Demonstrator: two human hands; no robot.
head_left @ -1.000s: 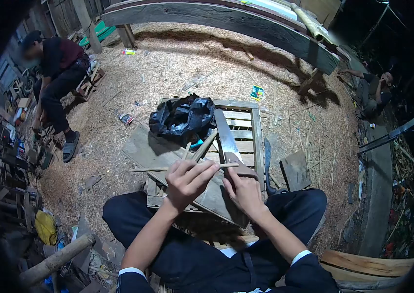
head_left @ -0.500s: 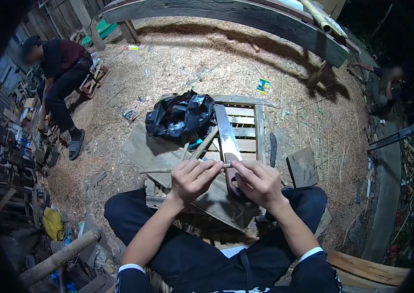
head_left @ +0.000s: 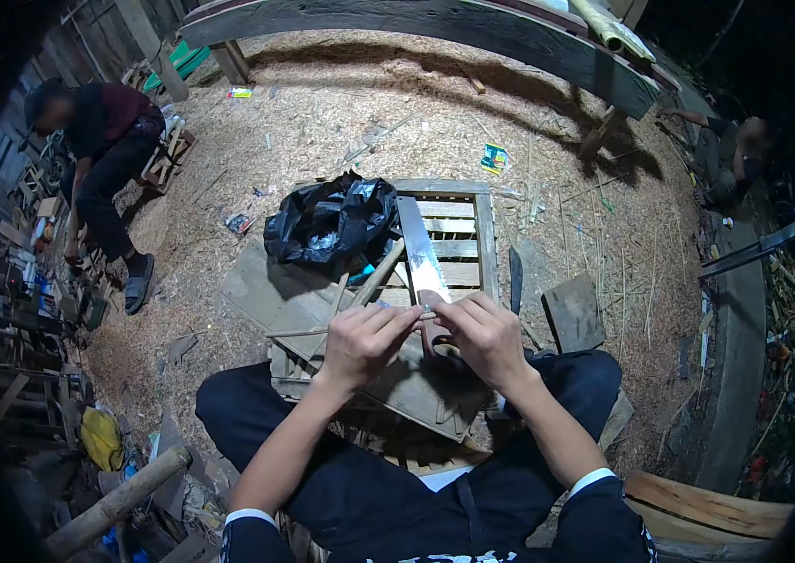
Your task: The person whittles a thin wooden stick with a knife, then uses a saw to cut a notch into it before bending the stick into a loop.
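Note:
My left hand (head_left: 364,340) is closed around a thin wooden stick (head_left: 294,332), whose long end sticks out to the left. My right hand (head_left: 484,338) pinches the stick's other end, fingertips close to the left ones. A small shiny bit shows between the fingertips; what it is I cannot make out. Below both hands lies a handsaw (head_left: 424,253), its blade pointing away and its handle partly behind my right hand. It rests on a slatted wooden crate (head_left: 484,235). A black plastic bag (head_left: 332,225) sits on the crate's far left.
A board (head_left: 252,286) lies under the bag. Right of the crate are a dark blade-shaped tool (head_left: 515,280) and a wooden block (head_left: 574,314). A long bench (head_left: 397,21) spans the back. One person (head_left: 106,141) sits at left, another (head_left: 730,164) at far right. Wood shavings cover the ground.
The view has shifted slightly, so most things appear a little farther left. Both hands still hold the stick, now with a small shiny bit showing between the fingertips.

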